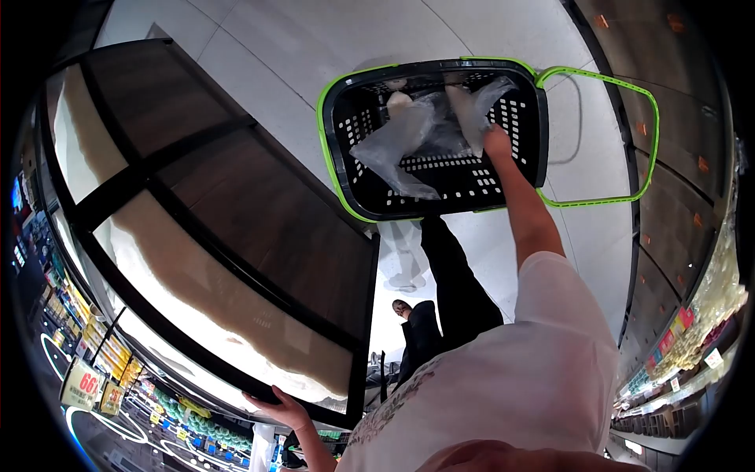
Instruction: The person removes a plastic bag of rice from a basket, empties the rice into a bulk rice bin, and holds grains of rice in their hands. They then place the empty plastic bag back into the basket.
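Observation:
A black shopping basket (440,206) with a bright green rim and handle stands on the floor. Clear plastic bags (405,145) lie in it, one with something pale inside. My right hand (496,141) reaches into the basket's right side, its fingers closed at a clear bag (470,114) that holds a pale long item. My left hand (283,410) is spread at the lower edge of a black-framed bin (259,358), which holds a white, grain-like material behind clear panels.
Light floor tiles (267,31) surround the basket. A dark panelled display (668,157) runs along the right, with goods at its lower end. Price signs (82,383) and stocked shelves show at the lower left. The basket's green handle (654,141) sticks out to the right.

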`<state>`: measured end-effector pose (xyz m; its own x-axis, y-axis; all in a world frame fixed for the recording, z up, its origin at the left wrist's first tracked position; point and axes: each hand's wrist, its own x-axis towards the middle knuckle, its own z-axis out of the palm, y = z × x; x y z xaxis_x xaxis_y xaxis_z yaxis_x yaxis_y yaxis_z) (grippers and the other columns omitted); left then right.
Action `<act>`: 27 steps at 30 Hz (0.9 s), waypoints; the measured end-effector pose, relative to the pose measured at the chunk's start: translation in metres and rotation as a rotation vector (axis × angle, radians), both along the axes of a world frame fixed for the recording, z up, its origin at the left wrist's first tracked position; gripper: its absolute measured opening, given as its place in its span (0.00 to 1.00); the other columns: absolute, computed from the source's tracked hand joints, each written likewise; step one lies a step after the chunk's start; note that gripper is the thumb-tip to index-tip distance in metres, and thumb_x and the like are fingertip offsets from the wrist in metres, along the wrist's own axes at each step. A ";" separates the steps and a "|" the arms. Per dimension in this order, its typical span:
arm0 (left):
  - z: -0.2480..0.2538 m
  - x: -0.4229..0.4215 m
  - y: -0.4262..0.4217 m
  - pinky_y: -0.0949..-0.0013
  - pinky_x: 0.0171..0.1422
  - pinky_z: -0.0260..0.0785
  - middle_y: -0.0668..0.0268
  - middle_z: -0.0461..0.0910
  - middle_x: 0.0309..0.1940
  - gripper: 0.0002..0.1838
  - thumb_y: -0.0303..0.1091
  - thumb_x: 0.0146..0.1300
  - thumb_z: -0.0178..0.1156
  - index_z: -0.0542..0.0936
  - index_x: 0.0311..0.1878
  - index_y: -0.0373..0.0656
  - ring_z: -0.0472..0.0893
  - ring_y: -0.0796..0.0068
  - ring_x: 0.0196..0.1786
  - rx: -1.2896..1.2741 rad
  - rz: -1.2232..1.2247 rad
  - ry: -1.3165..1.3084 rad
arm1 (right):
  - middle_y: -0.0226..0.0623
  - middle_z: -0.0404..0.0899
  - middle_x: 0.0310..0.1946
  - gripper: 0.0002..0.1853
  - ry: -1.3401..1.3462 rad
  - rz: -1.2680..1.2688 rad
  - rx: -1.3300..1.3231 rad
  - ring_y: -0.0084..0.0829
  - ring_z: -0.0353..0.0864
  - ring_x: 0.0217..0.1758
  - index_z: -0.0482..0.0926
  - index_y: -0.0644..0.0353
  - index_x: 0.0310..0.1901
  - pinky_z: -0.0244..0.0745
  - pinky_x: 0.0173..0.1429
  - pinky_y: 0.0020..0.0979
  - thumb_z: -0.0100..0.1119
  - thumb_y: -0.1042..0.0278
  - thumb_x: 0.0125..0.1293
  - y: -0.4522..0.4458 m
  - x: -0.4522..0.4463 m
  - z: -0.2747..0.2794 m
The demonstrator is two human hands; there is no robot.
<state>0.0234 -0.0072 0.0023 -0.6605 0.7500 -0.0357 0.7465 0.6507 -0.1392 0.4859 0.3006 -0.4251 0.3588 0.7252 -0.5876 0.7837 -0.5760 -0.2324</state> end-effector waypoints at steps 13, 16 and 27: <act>0.005 -0.003 0.025 0.65 0.65 0.48 0.48 0.54 0.61 0.32 0.28 0.57 0.53 0.50 0.62 0.34 0.56 0.53 0.63 0.176 0.033 -0.170 | 0.29 0.70 0.19 0.13 0.667 -0.457 0.265 0.21 0.66 0.19 0.73 0.63 0.38 0.61 0.25 0.23 0.43 0.69 0.54 -0.016 -0.008 0.201; 0.005 -0.004 0.022 0.63 0.61 0.54 0.47 0.58 0.58 0.33 0.29 0.57 0.53 0.50 0.63 0.36 0.61 0.50 0.59 0.195 -0.010 -0.152 | 0.25 0.66 0.18 0.11 0.721 -0.483 0.321 0.16 0.61 0.17 0.73 0.60 0.38 0.56 0.21 0.21 0.43 0.69 0.55 -0.026 -0.020 0.232; 0.007 -0.004 0.019 0.59 0.47 0.64 0.49 0.67 0.46 0.35 0.28 0.53 0.55 0.51 0.63 0.42 0.69 0.49 0.46 0.268 -0.016 -0.143 | 0.27 0.66 0.23 0.06 1.015 -0.542 0.462 0.18 0.61 0.20 0.70 0.59 0.34 0.57 0.22 0.19 0.46 0.68 0.57 -0.044 -0.032 0.334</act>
